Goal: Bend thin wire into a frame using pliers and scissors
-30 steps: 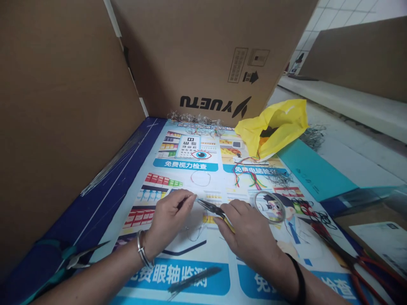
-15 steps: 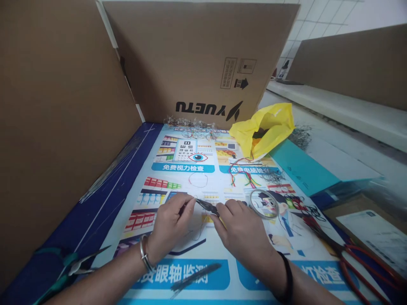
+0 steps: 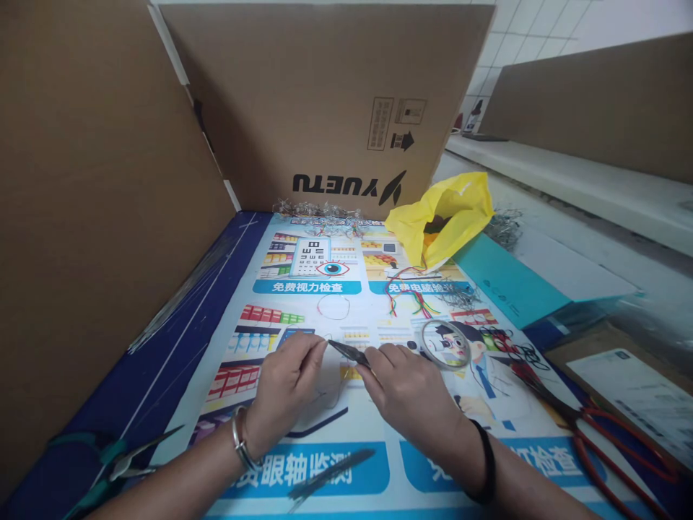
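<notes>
In my right hand (image 3: 408,379) are dark needle-nose pliers (image 3: 347,352), their jaws closed and pointing left. My left hand (image 3: 292,372) pinches a thin wire (image 3: 342,386), which is faint and bends down below the pliers. The plier tips meet the fingertips of my left hand; the wire's end there is too small to make out. Beyond my hands lies a thin wire ring (image 3: 333,308) on the printed sheet (image 3: 373,404). A small bundle of cut dark wires (image 3: 330,475) rests nearer to me, between my forearms.
Green-handled scissors (image 3: 116,462) lie at left, red-handled scissors (image 3: 582,419) at right. A roll of clear tape (image 3: 447,344), coloured cords (image 3: 416,300) and a yellow bag (image 3: 441,217) are on the right side. Cardboard panels (image 3: 325,94) stand behind and left. Long wires (image 3: 184,289) lie along the left.
The plier jaws, slightly apart before, now look closed at my left fingertips. Both hands stay in nearly the same place; the whole view has shifted a little.
</notes>
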Demonstrator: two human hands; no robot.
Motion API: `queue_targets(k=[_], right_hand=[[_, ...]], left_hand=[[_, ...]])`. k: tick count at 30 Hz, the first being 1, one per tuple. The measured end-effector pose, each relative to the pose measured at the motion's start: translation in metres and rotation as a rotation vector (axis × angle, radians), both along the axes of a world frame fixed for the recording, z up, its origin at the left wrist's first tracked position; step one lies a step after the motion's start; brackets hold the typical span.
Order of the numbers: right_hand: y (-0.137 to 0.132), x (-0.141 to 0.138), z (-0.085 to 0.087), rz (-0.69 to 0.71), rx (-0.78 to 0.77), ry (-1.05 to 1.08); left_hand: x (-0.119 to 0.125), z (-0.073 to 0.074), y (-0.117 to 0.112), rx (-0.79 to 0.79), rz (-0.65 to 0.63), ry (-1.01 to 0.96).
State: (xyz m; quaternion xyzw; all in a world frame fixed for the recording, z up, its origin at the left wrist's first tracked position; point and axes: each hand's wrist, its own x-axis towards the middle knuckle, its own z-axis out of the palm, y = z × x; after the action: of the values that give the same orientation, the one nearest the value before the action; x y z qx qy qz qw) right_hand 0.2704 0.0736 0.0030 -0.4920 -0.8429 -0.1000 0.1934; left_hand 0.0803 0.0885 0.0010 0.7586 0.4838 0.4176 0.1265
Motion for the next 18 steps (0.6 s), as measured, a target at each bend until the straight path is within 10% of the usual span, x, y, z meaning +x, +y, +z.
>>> queue_targets(k=[18], right_hand=[[0.007, 0.012, -0.006, 0.027, -0.119, 0.099]], left_hand=[[0.001, 0.004, 0.005, -0.386, -0.063, -0.140]])
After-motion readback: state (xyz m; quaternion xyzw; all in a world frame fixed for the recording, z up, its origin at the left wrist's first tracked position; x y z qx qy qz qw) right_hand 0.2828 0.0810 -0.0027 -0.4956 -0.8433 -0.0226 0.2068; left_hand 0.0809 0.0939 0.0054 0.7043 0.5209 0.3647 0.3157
